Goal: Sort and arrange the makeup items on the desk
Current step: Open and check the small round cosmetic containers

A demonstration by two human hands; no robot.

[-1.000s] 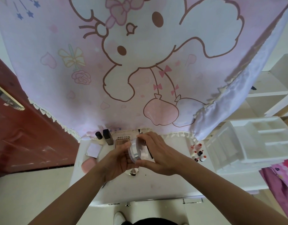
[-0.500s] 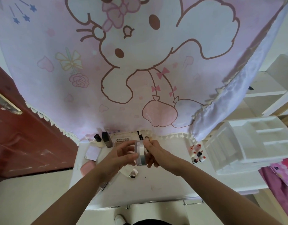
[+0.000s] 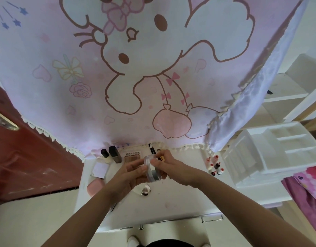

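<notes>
Round clear plastic jar (image 3: 151, 169) with a grey-silver band: held tilted on edge above the white desk (image 3: 180, 207), between both hands, clear of the surface.

Head view. Left hand (image 3: 125, 175): fingers and thumb curled onto the jar's left face, gripping it. Right hand (image 3: 173, 166): fingers bent over the jar's upper right rim, also gripping it.

On the desk behind the hands, a beige eyeshadow palette (image 3: 132, 157) lies flat. Left of it stand a dark rectangular bottle (image 3: 115, 154) and a pale bottle with a black cap (image 3: 104, 155), close together. A lilac square compact (image 3: 100, 169) and a pink rounded case (image 3: 95, 187) lie near the left edge. A cluster of small nail-polish bottles (image 3: 215, 165) stands to the right, near a white plastic compartment organiser (image 3: 271, 157). A pink cartoon-print curtain (image 3: 64, 104) hangs behind.
</notes>
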